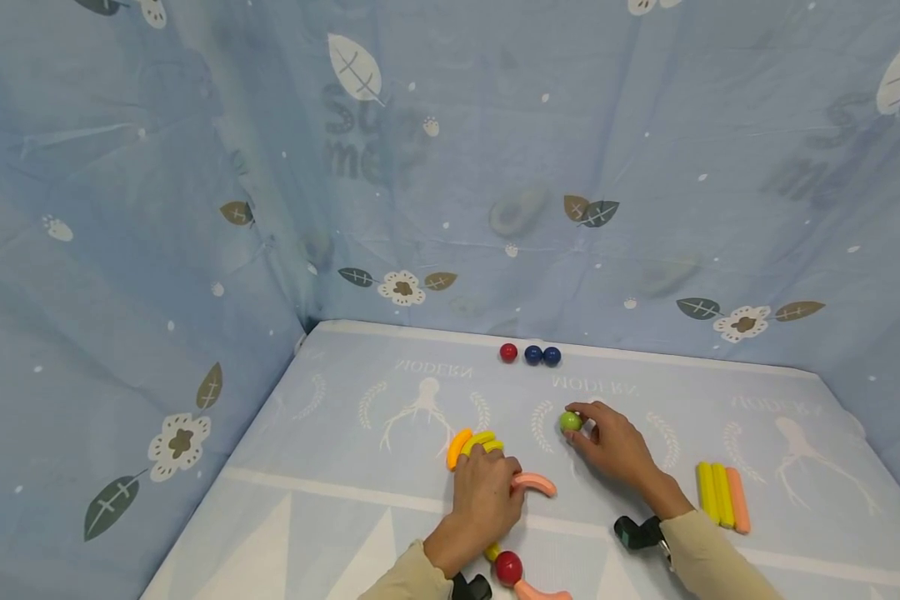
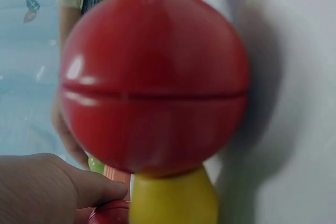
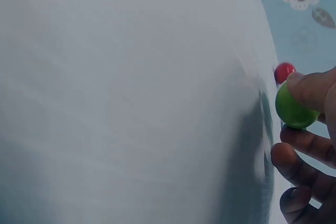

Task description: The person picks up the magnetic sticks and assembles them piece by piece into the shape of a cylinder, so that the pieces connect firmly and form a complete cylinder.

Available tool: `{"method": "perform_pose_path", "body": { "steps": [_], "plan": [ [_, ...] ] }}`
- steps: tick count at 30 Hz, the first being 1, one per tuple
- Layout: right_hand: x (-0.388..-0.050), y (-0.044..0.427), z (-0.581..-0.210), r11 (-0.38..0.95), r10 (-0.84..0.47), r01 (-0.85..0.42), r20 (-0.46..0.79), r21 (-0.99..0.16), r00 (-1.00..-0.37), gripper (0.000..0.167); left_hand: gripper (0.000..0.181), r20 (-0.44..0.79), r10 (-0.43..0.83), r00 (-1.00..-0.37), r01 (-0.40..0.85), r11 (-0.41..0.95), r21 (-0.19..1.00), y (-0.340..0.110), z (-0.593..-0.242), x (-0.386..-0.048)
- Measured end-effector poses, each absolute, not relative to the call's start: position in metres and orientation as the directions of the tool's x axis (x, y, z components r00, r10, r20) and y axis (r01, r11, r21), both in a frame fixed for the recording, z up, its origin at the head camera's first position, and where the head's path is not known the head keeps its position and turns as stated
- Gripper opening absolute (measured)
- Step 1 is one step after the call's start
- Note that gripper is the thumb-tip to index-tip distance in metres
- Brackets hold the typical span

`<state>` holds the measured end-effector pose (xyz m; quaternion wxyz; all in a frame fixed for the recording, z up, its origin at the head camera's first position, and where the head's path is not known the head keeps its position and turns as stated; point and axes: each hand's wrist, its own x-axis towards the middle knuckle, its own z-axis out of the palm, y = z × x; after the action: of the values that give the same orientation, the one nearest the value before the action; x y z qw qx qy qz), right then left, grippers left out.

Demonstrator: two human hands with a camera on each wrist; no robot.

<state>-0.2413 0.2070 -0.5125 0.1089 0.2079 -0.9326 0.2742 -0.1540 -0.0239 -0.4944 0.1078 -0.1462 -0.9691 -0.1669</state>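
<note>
My right hand [image 1: 613, 440] pinches a green ball [image 1: 571, 422] between thumb and fingers; the right wrist view shows the thumb lying on this green ball [image 3: 295, 107]. My left hand [image 1: 486, 493] is lowered over the toy pieces, its thumb against a second red ball [image 2: 111, 213], mostly hidden. A salmon curved stick [image 1: 535, 483] sticks out on that hand's right side. Below the hand, a red ball [image 1: 508, 568] joins a yellow stick [image 1: 492, 552] and another salmon stick [image 1: 542, 592]. The same joined red ball [image 2: 155, 82] fills much of the left wrist view.
Yellow curved sticks [image 1: 483, 440] and an orange one [image 1: 459, 450] lie beyond my left hand. At the back edge sit a red ball [image 1: 508, 353] and two blue balls [image 1: 542, 356]. Straight yellow sticks [image 1: 715, 495] and a salmon stick [image 1: 738, 500] lie at right.
</note>
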Motion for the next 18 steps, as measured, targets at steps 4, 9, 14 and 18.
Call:
{"method": "perform_pose_path", "body": {
  "steps": [4, 9, 14, 18],
  "plan": [
    [-0.223, 0.207, -0.512, 0.730, -0.367, -0.489, 0.329, -0.477, -0.870, 0.039, 0.013, 0.258, 0.248, -0.934, 0.320, 0.901, 0.293, -0.025, -0.494, -0.154],
    [-0.204, 0.209, -0.510, 0.680, -0.408, -0.514, 0.313, -0.522, -0.858, 0.038, 0.015, 0.286, 0.238, -0.928, 0.319, 0.905, 0.283, -0.026, -0.495, -0.153],
    [-0.186, 0.210, -0.509, 0.654, -0.438, -0.518, 0.282, -0.551, -0.853, 0.034, 0.015, 0.303, 0.231, -0.925, 0.320, 0.901, 0.291, -0.027, -0.497, -0.153],
    [-0.174, 0.211, -0.508, 0.640, -0.451, -0.505, 0.249, -0.579, -0.857, 0.034, 0.014, 0.313, 0.228, -0.922, 0.324, 0.898, 0.299, -0.028, -0.497, -0.152]
  ]
}}
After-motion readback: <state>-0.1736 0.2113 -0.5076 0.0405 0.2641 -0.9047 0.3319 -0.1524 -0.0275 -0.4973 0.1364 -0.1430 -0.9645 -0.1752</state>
